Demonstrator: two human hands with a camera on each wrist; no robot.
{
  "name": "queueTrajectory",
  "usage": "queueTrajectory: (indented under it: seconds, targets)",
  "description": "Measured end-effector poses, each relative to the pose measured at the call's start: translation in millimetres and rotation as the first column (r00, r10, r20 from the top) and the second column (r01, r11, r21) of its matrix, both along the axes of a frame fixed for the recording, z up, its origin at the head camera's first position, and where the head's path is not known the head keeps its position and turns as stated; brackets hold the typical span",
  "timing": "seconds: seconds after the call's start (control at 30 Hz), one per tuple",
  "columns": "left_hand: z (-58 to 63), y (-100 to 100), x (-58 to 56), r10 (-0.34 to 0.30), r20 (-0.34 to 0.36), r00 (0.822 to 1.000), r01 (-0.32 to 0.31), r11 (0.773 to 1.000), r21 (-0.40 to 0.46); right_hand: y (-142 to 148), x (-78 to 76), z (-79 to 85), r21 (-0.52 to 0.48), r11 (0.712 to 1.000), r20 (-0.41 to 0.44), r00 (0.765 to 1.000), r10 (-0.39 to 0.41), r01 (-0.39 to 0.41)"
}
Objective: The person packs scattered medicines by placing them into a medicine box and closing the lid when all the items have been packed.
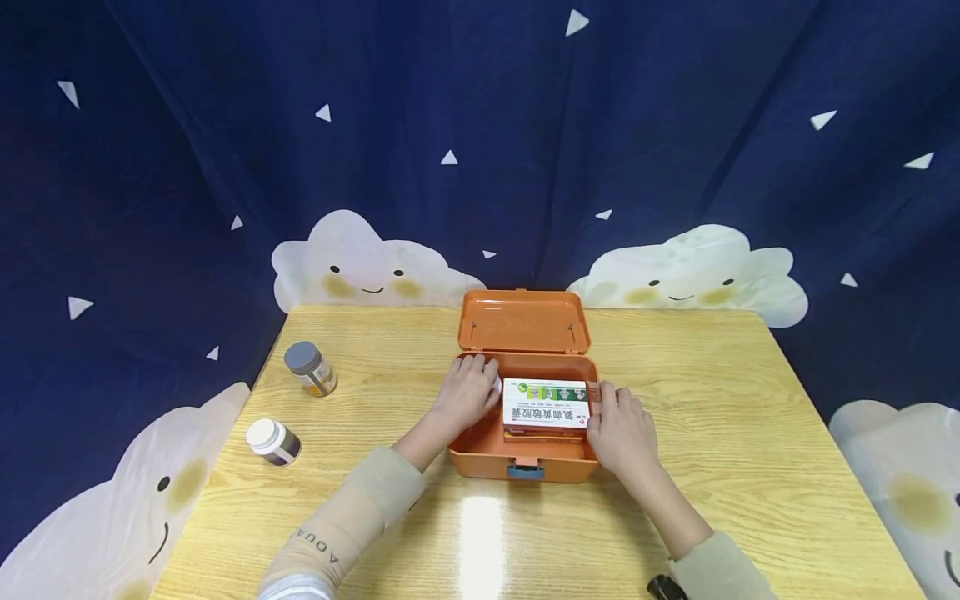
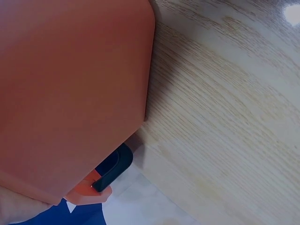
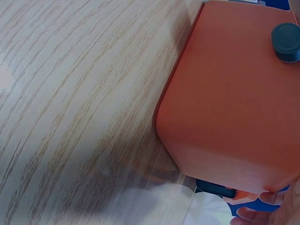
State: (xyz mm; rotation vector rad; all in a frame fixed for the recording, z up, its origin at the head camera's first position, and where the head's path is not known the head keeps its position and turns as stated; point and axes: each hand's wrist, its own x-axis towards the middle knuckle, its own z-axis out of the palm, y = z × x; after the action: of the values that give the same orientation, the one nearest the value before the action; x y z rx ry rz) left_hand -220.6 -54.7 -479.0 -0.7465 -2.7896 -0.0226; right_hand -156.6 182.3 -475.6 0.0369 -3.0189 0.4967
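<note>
An orange lidded box (image 1: 480, 467) stands on the table with its lid (image 1: 525, 321) raised at the back. Inside lie stacked medicine boxes, with a white printed medicine box (image 1: 545, 404) on top. My left hand (image 1: 467, 390) reaches over the left side of the orange box. Its fingers curl round a small white thing (image 1: 497, 385), mostly hidden by the hand. My right hand (image 1: 624, 427) grips the right rim. In the left wrist view, a bit of the left hand (image 2: 18, 206) shows by the rim; fingertips (image 3: 253, 214) touch the rim in the right wrist view.
On the left of the wooden table (image 1: 712, 400) lie a grey-capped bottle (image 1: 311, 369) and a white-capped bottle (image 1: 273, 442), both seen tilted. A blue latch (image 1: 526, 472) sits on the box's front. Behind the table hangs a dark blue curtain (image 1: 390, 125).
</note>
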Motion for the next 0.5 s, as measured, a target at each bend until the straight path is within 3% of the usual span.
queueTrajectory:
  seconds: [0.2, 0.5]
  targets:
    - [4.1, -0.8, 1.4, -0.003, 0.028, 1.000, 0.003, 1.000, 0.007, 0.2, 0.2, 0.0, 0.003, 1.000, 0.000, 1.000, 0.001, -0.001]
    - [17.4, -11.4, 3.5, -0.041, 0.008, 0.999, 0.040, 0.992, 0.116, 0.1, -0.5, -0.5, 0.009, 1.000, 0.001, 1.000, 0.000, 0.000]
